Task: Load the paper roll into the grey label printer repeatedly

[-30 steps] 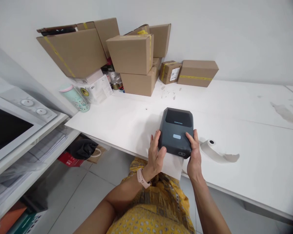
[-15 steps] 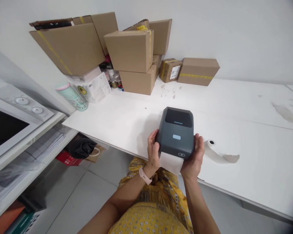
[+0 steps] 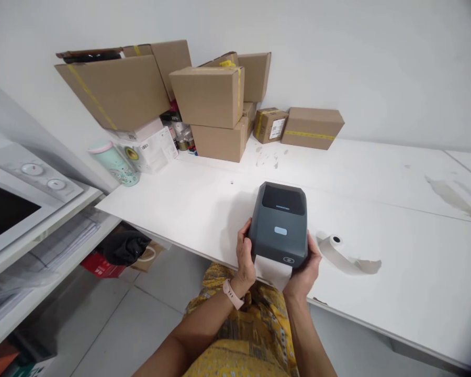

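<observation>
Between my hands is a dark grey label printer (image 3: pixel 279 224) with a black panel on top and a pale blue button. A strip of white paper (image 3: pixel 272 272) sticks out of its front, toward me. My left hand (image 3: pixel 245 256) is wrapped round the printer's left side, thumb along the front corner. Round the opposite front corner curls my right hand (image 3: pixel 304 269), its fingers partly hidden beneath and behind the body. To the right, a partly unrolled paper roll (image 3: pixel 336 241) lies on the white table (image 3: pixel 396 235).
Cardboard boxes (image 3: pixel 208 97) are stacked at the table's back left, with a long carton (image 3: pixel 313 128) against the wall. A mint tumbler (image 3: pixel 115 163) stands near the left edge. A microwave (image 3: pixel 19 193) sits on a shelf at far left.
The whole view has shifted, so the boxes and table appear lower. My hands keep their hold on the printer, and my right hand's fingers sit lower along its side.
</observation>
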Motion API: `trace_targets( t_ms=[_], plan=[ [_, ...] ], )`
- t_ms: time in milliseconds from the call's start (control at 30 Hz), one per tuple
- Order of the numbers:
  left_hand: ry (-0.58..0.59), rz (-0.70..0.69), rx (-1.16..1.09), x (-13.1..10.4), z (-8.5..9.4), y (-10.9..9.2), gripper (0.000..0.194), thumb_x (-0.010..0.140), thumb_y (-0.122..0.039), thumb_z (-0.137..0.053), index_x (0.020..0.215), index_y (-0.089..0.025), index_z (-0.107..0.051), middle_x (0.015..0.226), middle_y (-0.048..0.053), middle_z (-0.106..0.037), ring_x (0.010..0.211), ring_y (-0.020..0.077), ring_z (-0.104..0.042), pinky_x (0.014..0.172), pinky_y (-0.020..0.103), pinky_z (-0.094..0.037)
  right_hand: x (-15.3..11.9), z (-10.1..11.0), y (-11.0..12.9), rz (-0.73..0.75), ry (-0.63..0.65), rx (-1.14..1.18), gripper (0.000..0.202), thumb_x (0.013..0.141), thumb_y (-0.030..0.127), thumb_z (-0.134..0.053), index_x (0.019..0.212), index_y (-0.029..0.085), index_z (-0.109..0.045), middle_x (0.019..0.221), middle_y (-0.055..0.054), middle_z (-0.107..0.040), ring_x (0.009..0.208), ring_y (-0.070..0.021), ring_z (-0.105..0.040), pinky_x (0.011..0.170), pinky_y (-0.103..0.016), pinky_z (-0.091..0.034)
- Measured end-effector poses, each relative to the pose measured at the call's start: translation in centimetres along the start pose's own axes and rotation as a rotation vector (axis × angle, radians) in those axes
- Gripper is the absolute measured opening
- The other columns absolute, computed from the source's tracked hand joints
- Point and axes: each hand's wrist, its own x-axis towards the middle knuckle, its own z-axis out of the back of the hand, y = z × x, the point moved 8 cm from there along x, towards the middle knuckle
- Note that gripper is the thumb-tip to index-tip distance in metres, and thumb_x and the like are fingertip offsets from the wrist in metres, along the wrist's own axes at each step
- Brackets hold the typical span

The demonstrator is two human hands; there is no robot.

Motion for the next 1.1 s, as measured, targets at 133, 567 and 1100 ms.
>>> trace_targets(
  t_ms=[133,567,1100],
  plan=[
    [-0.043,-0.022,-0.031,0.0,0.2,-0.4,0.051,0.103,-0.051,-0.037,0.145,-0.023,-0.048,0.153,0.01,-0.049,0.143,0.0259,-0.044,0.121,0.045,-0.035,0.1,0.3,-0.2,-0.039,-0.007,-0.042,0.055,0.101,0.052,-0.035,0.139,0.021,-0.06,0.147,-0.005,-0.059,0.141,-0.026,-0.048,0.122,-0.051,-0.031],
    [0.158,-0.089,0.036,5.3,0.4,-3.4,0.061,0.103,-0.06,-0.025,0.142,-0.026,-0.057,0.156,0.005,-0.05,0.149,0.0259,-0.04,0.127,0.047,-0.027,5.6,-2.4,4.4,0.35,0.416,-0.197,0.073,0.099,0.07,-0.014,0.155,0.032,-0.04,0.167,-0.003,-0.03,0.156,-0.0259,-0.021,0.127,-0.056,-0.016],
    [0.349,0.106,0.25,12.4,-2.3,2.6,0.072,0.09,-0.067,-0.056,0.148,-0.025,-0.049,0.16,0.011,-0.042,0.149,0.0338,-0.04,0.123,0.053,-0.034,20.3,-15.0,11.6,0.416,0.378,-0.454,0.088,0.091,0.082,-0.028,0.149,0.018,-0.04,0.144,-0.018,-0.053,0.14,-0.033,-0.046,0.116,-0.054,-0.033]
  ],
)
